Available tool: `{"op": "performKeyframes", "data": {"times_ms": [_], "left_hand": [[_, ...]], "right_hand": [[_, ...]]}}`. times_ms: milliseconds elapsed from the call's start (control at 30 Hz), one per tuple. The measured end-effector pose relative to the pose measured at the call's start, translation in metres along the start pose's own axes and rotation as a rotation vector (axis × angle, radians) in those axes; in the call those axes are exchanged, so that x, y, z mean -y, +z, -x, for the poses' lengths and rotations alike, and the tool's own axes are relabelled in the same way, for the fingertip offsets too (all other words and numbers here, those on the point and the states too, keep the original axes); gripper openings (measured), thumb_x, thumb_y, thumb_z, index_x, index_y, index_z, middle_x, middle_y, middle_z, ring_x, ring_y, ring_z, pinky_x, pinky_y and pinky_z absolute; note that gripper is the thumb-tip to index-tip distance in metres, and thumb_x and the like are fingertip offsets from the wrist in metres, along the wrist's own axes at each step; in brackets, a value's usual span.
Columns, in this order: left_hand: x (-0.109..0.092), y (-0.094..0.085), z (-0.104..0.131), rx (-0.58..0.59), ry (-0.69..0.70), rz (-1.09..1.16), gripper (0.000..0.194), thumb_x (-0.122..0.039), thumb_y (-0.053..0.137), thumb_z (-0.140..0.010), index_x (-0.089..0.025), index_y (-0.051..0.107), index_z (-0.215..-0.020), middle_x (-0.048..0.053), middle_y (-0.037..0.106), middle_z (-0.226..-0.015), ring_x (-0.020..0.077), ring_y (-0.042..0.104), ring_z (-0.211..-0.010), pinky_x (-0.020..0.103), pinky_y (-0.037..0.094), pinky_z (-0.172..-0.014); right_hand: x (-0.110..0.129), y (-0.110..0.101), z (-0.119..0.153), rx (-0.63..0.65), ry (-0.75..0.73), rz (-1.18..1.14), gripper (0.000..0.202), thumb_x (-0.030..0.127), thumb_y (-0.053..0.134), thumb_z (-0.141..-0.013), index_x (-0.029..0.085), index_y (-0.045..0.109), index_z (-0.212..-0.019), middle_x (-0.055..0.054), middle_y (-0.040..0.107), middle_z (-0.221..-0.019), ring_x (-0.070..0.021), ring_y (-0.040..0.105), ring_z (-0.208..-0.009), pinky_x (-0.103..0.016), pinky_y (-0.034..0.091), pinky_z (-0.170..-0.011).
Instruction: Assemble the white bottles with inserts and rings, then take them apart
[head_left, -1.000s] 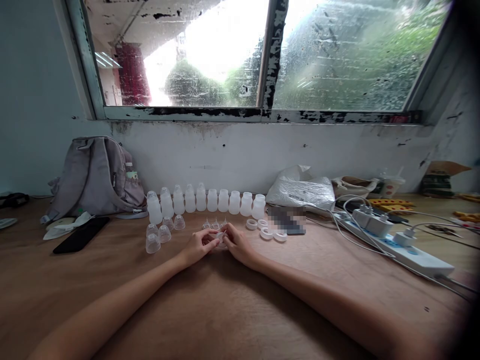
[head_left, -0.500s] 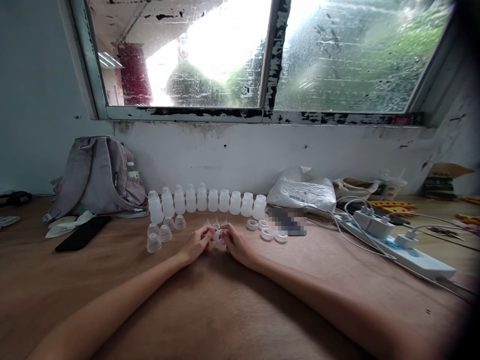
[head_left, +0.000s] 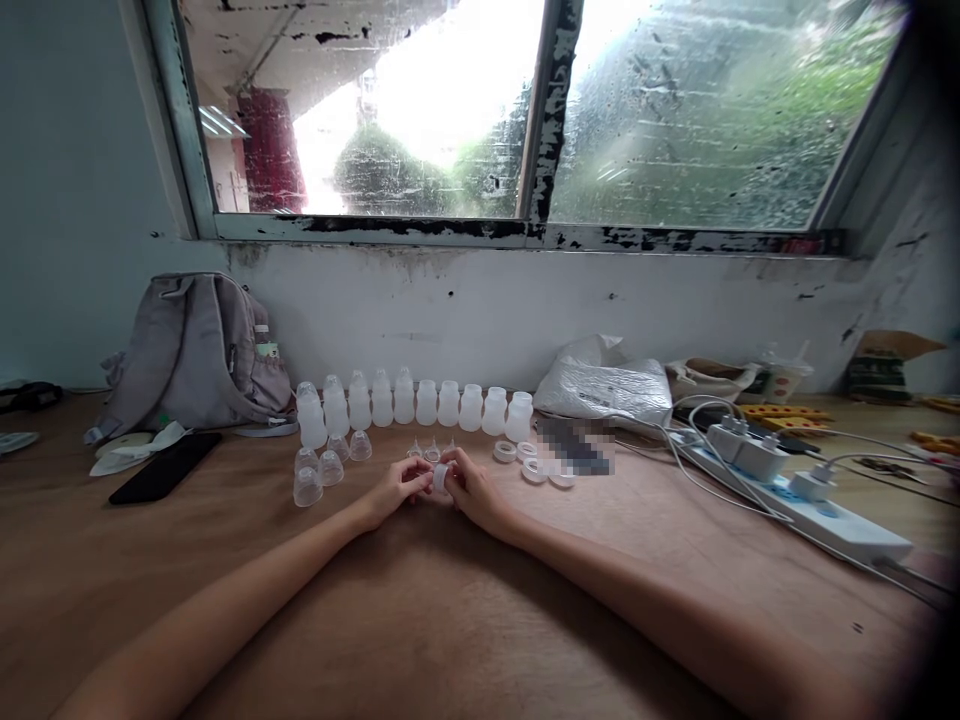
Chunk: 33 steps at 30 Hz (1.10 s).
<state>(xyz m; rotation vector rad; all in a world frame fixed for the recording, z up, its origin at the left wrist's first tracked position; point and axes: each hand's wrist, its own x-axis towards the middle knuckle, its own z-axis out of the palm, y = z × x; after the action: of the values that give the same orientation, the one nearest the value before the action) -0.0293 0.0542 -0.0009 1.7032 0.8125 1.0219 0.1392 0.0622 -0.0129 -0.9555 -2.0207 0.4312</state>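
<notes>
A small white ring (head_left: pixel 439 478) is held on edge between my two hands. My right hand (head_left: pixel 471 490) grips it from the right, fingers closed on it. From the left, the fingers of my left hand (head_left: pixel 401 487) are pinched together at the ring; whether they hold a small clear part too is hard to see. Just behind my hands stand a few clear pointed teats (head_left: pixel 432 452). Several white rings (head_left: pixel 534 470) lie to the right. Clear domed caps (head_left: pixel 308 487) sit to the left. Behind them runs a row of frosted bottles (head_left: pixel 472 408), those on the left capped.
A grey backpack (head_left: pixel 199 350) and a black phone (head_left: pixel 166 468) are at the left. At the right are a silver bag (head_left: pixel 606 380), a white power strip (head_left: pixel 847 522) with plugs and cables, a cloth bag and a cup. A wall with a window rises behind.
The ring has turned in my fingers and now shows more of its side. My left fingers have shifted slightly on it.
</notes>
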Motion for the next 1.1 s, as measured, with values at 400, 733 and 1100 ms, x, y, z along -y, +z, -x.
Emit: {"op": "performKeyframes", "data": {"times_ms": [400, 733, 1100], "left_hand": [[-0.001, 0.001, 0.001, 0.008, -0.014, -0.031, 0.028, -0.040, 0.057, -0.071, -0.014, 0.056, -0.081, 0.000, 0.054, -0.063, 0.0104, 0.051, -0.057, 0.021, 0.036, -0.052], [0.000, -0.001, -0.001, -0.062, -0.045, 0.108, 0.031, -0.039, 0.060, -0.068, -0.013, 0.055, -0.085, -0.001, 0.053, -0.063, 0.0090, 0.049, -0.053, 0.020, 0.036, -0.047], [0.013, -0.007, -0.008, -0.221, -0.131, 0.383, 0.029, -0.044, 0.050, -0.071, -0.015, 0.047, -0.072, -0.001, 0.052, -0.068, 0.0065, 0.048, -0.046, 0.018, 0.035, -0.041]], "right_hand": [[-0.001, -0.001, 0.000, 0.009, -0.028, 0.045, 0.015, 0.012, 0.046, -0.066, 0.019, 0.046, -0.079, 0.002, 0.052, -0.066, -0.0091, 0.042, -0.052, -0.019, 0.033, -0.049], [0.000, -0.009, -0.006, -0.081, -0.086, 0.005, 0.026, 0.008, 0.039, -0.068, 0.018, 0.047, -0.090, -0.001, 0.053, -0.082, -0.0087, 0.045, -0.056, -0.020, 0.036, -0.055], [-0.040, -0.004, -0.143, -0.097, 0.170, 0.355, 0.049, 0.010, 0.040, -0.071, 0.016, 0.037, -0.119, -0.004, 0.055, -0.069, -0.0168, 0.051, -0.061, -0.025, 0.037, -0.056]]}}
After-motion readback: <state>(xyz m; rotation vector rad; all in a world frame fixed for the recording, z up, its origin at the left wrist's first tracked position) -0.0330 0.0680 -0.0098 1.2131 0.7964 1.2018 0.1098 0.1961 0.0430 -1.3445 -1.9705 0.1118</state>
